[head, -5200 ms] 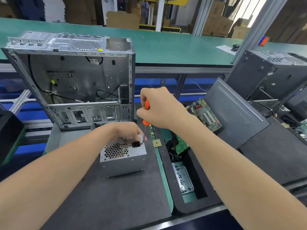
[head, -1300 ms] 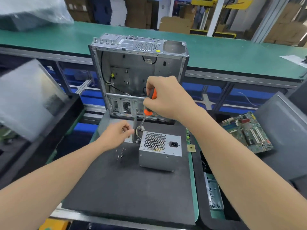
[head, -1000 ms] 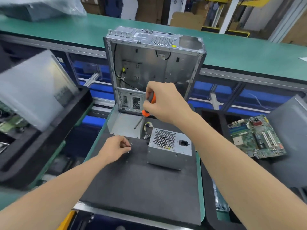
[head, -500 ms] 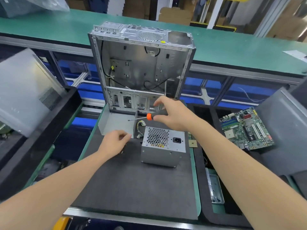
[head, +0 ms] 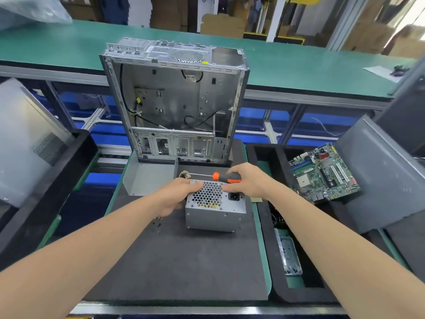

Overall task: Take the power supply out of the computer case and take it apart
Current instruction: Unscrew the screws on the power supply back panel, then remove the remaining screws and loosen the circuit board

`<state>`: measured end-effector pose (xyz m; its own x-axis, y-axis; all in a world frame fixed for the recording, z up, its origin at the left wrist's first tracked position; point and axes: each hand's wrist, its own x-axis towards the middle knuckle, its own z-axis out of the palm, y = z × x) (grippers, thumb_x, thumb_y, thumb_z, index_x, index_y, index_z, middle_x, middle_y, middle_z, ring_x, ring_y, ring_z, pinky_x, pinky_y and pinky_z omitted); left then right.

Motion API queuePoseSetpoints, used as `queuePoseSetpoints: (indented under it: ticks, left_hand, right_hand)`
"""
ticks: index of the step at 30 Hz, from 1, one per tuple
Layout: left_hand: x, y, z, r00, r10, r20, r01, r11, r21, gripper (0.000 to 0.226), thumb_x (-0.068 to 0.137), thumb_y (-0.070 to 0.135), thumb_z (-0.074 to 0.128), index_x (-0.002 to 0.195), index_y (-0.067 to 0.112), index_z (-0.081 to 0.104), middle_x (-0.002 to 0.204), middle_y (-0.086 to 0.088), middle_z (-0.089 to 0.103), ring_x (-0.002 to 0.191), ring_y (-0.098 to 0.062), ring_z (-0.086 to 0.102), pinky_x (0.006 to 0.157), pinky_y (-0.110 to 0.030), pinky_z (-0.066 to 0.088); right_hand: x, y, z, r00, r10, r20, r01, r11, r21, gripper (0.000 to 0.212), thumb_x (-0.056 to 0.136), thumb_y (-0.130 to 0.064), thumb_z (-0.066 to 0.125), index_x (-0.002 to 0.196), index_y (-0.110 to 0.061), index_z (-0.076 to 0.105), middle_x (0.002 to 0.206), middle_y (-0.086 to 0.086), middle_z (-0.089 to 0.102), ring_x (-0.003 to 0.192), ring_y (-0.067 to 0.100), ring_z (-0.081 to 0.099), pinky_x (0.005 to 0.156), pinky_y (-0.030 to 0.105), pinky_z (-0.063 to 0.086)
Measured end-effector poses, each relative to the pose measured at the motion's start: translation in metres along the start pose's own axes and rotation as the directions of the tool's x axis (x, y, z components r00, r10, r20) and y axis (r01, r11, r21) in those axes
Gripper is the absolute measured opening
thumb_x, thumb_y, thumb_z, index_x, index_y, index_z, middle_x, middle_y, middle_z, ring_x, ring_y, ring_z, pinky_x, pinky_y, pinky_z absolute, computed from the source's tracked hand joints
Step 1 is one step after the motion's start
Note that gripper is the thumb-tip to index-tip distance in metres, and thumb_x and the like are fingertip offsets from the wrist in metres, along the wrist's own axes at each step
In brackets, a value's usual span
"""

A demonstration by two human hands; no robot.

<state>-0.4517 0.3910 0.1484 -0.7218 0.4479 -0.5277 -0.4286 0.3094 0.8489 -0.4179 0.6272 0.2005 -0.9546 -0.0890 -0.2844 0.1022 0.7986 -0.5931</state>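
Both hands have dropped onto the box since half a second back: my left hand [head: 176, 194] has left the loose screws [head: 158, 223] on the mat and now cups the top-left corner of the power supply [head: 215, 204], and my right hand [head: 247, 180] has come down with the screwdriver [head: 216, 176] laid flat along the far edge.

The power supply is out of the computer case [head: 174, 100], which stands upright and gutted behind it; the box sits on the dark mat [head: 179, 261], honeycomb grille facing up. Left fingers are curled onto the top corner, pressing, not wrapped round. Right fist is closed on the black-and-orange handle, its fingertips also touching the box beside the socket (doing two jobs, that hand).

My read: screws are off, so now the cover comes apart. I'd pin the body with the left, work the lid seam evenly and keep the shaft tip clear of the yellow wire bundle [head: 185, 174] at the back. Don't sweep the screws away. The side panel [head: 149, 177] leans just beyond, so lift rather than push forward.
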Motion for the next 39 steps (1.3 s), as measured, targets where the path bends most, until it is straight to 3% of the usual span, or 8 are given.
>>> queuePoseSetpoints:
  ticks: [3,7,13,20,26,32,35,39]
  left_hand:
    - [-0.005,0.004,0.001,0.999,0.007,0.031,-0.005,0.998,-0.061,0.022,0.104,0.031,0.063,0.112,0.012,0.071,0.106,-0.001,0.081,0.086,-0.008,0.076,0.066,-0.025,0.058]
    - [-0.012,-0.005,-0.004,0.987,0.15,0.06,-0.148,0.988,-0.036,0.024,0.103,0.019,0.064,0.11,-0.003,0.069,0.12,-0.015,0.075,0.111,-0.027,0.071,0.107,-0.045,0.052]
    - [-0.023,-0.031,-0.01,0.89,0.438,0.129,-0.457,0.854,0.25,0.02,0.096,0.024,0.074,0.087,0.007,0.079,0.108,0.005,0.073,0.1,-0.004,0.067,0.089,-0.014,0.049]
    - [-0.043,-0.078,0.0,0.811,0.558,0.177,-0.552,0.629,0.548,0.027,0.079,0.055,0.079,0.074,0.029,0.079,0.134,0.025,0.044,0.132,-0.003,0.048,0.106,-0.028,0.037]
    - [-0.062,-0.108,0.018,0.836,0.538,0.107,-0.456,0.573,0.68,0.01,0.082,0.036,0.087,0.083,0.027,0.081,0.133,0.017,0.045,0.129,0.001,0.047,0.112,-0.039,0.04]
    - [-0.081,-0.072,0.041,0.788,0.592,-0.167,-0.395,0.695,0.6,0.028,0.092,0.059,0.064,0.107,0.039,0.077,0.118,0.017,0.058,0.124,-0.007,0.047,0.109,-0.033,0.035]
    - [-0.081,-0.038,0.061,0.848,0.449,-0.283,-0.404,0.892,0.205,0.026,0.1,0.052,0.06,0.109,0.035,0.077,0.113,0.009,0.071,0.111,-0.012,0.064,0.099,-0.028,0.047]
    - [-0.067,-0.003,0.082,0.903,0.301,-0.305,-0.355,0.924,-0.14,0.038,0.112,0.036,0.043,0.092,0.016,0.07,0.1,-0.012,0.075,0.087,-0.023,0.065,0.075,-0.032,0.05]
  right_hand:
    - [-0.009,-0.006,-0.005,0.999,0.02,0.025,-0.021,0.998,0.062,0.035,0.083,-0.037,0.086,0.11,-0.018,0.073,0.088,-0.004,0.068,0.079,0.017,0.063,0.079,0.036,0.052]
    - [-0.026,-0.012,0.0,0.999,-0.009,-0.044,0.011,0.999,0.04,0.027,0.081,-0.03,0.088,0.103,-0.026,0.074,0.082,-0.007,0.068,0.07,0.014,0.065,0.068,0.032,0.054]
    - [-0.046,-0.007,0.022,0.988,-0.029,-0.153,0.024,0.999,-0.033,0.034,0.077,-0.034,0.09,0.106,-0.032,0.072,0.089,-0.011,0.067,0.079,0.012,0.065,0.067,0.025,0.046]
    - [-0.073,0.015,0.05,0.996,-0.077,0.039,0.083,0.979,-0.184,0.035,0.075,-0.041,0.088,0.088,-0.028,0.059,0.076,-0.008,0.059,0.068,0.015,0.054,0.062,0.031,0.041]
    - [-0.082,0.029,0.077,0.974,-0.148,0.173,0.185,0.956,-0.228,0.04,0.084,-0.045,0.081,0.104,-0.02,0.056,0.077,-0.01,0.051,0.069,0.018,0.05,0.057,0.028,0.035]
    - [-0.08,0.021,0.066,0.977,-0.197,0.082,0.205,0.973,-0.105,0.029,0.089,-0.046,0.076,0.091,-0.029,0.052,0.08,-0.001,0.061,0.07,0.021,0.061,0.062,0.036,0.045]
    - [-0.079,0.007,0.061,0.973,-0.224,0.047,0.224,0.974,0.019,0.031,0.09,-0.044,0.075,0.092,-0.031,0.047,0.092,0.004,0.065,0.076,0.023,0.07,0.065,0.038,0.057]
    - [-0.076,-0.007,0.059,0.966,-0.258,0.014,0.257,0.966,0.032,0.027,0.093,-0.063,0.059,0.102,-0.037,0.057,0.079,-0.011,0.062,0.064,0.005,0.058,0.055,0.019,0.041]
